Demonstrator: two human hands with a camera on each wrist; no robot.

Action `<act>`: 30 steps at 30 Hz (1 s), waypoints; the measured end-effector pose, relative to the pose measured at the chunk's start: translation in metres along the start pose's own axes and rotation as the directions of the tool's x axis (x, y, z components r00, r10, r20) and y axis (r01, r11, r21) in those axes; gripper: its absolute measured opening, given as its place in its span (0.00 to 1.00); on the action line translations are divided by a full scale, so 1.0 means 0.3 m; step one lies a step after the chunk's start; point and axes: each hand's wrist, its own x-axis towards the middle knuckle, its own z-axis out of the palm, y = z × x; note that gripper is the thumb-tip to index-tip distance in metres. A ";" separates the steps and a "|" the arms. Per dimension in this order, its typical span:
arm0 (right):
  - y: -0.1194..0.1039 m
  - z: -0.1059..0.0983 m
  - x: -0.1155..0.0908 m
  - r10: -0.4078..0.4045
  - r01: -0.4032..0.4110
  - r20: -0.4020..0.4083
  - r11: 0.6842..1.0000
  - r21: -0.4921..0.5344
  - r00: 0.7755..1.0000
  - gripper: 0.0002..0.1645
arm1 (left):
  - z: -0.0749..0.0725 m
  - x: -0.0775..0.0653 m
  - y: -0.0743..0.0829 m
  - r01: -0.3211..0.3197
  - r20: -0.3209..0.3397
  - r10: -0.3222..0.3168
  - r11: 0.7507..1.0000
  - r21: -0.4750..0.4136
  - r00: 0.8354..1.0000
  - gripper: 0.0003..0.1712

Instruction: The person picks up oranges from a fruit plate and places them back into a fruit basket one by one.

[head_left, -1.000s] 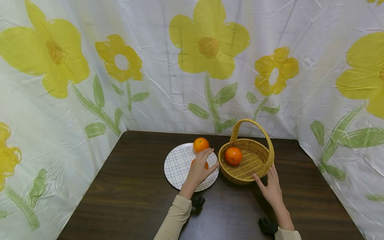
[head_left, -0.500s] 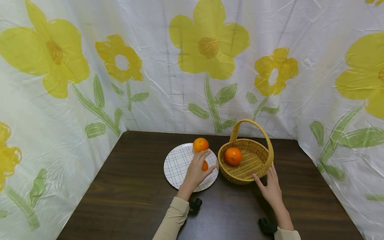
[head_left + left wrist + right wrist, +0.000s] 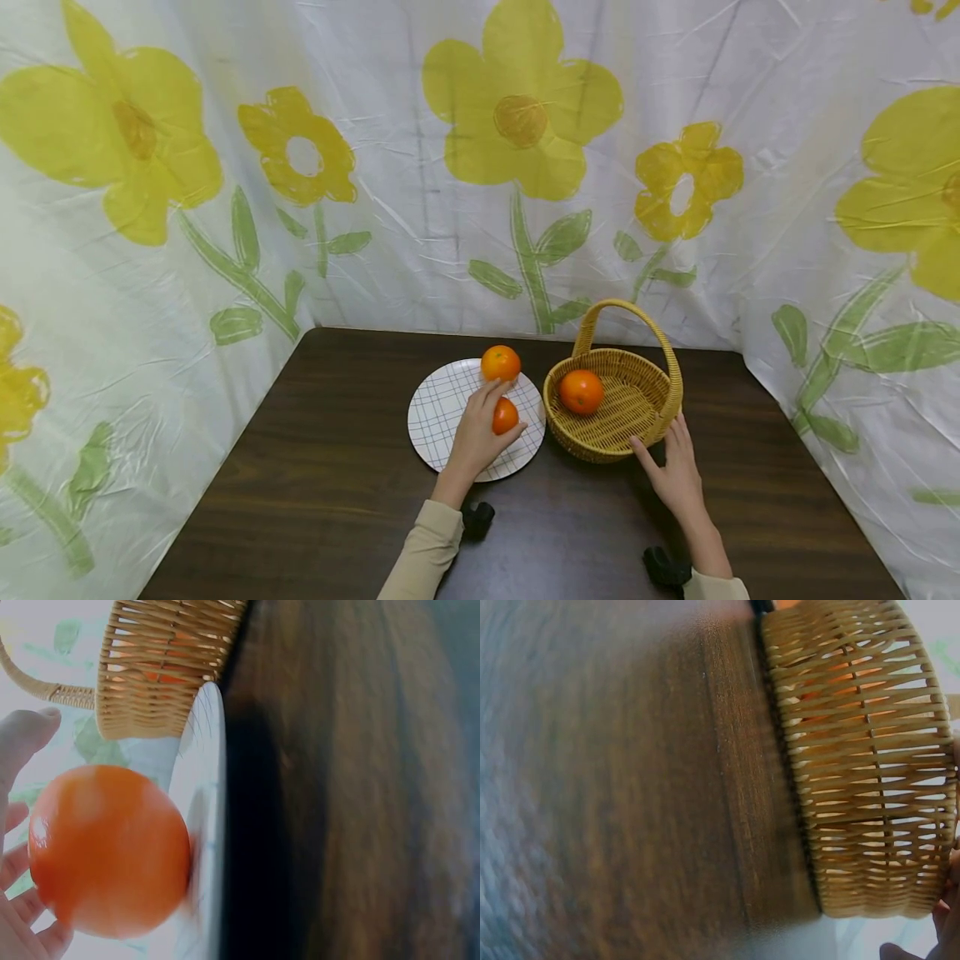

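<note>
On the round white plate (image 3: 435,417) with a grid pattern lie two oranges. My left hand (image 3: 476,433) is at the nearer orange (image 3: 506,415), fingers behind its left side and thumb apart on the right. The left wrist view shows that orange (image 3: 110,851) large, with the thumb (image 3: 28,739) clear of it and fingertips close to its edge. A farther orange (image 3: 500,363) sits at the plate's back. My right hand (image 3: 678,479) touches the near right side of the wicker basket (image 3: 600,450), thumb and fingers spread. Inside the basket is another orange (image 3: 581,392).
The dark wooden table (image 3: 322,467) carries plate and basket side by side, very close together. The basket's tall arched handle (image 3: 637,312) rises over its opening. A flowered curtain (image 3: 390,250) hangs behind the table and along both sides.
My left hand has drawn slightly left and toward me, uncovering more of the nearer orange. The right hand, basket and oranges stay essentially in place.
</note>
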 end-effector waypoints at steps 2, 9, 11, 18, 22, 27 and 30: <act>-0.001 0.000 0.000 -0.001 0.001 0.000 1.000 0.005 1.000 0.40 | -0.003 -0.008 -0.006 0.022 0.007 -0.021 1.000 -0.006 1.000 0.40; 0.001 0.002 0.000 -0.003 0.003 -0.001 1.000 0.009 1.000 0.38 | -0.009 -0.023 -0.022 0.060 0.028 -0.060 0.998 -0.006 0.998 0.43; 0.000 0.002 0.001 -0.002 0.002 -0.002 1.000 0.006 1.000 0.38 | -0.009 -0.025 -0.025 0.072 0.038 -0.071 0.997 -0.012 0.997 0.44; 0.001 0.002 0.002 0.002 -0.002 -0.003 1.000 0.001 1.000 0.38 | -0.004 -0.036 -0.040 0.095 0.065 -0.093 0.995 -0.017 0.994 0.47; 0.000 0.001 0.003 0.002 -0.002 0.000 1.000 -0.002 1.000 0.39 | -0.005 -0.038 -0.043 0.108 0.069 -0.107 0.994 -0.012 0.992 0.48; -0.003 -0.001 0.002 -0.001 0.001 0.000 1.000 0.001 1.000 0.38 | -0.008 -0.042 -0.045 0.124 0.081 -0.122 0.992 -0.020 0.989 0.49; -0.002 -0.002 0.001 -0.004 0.004 -0.003 1.000 0.001 1.000 0.38 | -0.010 -0.045 -0.047 0.130 0.088 -0.127 0.991 -0.028 0.988 0.49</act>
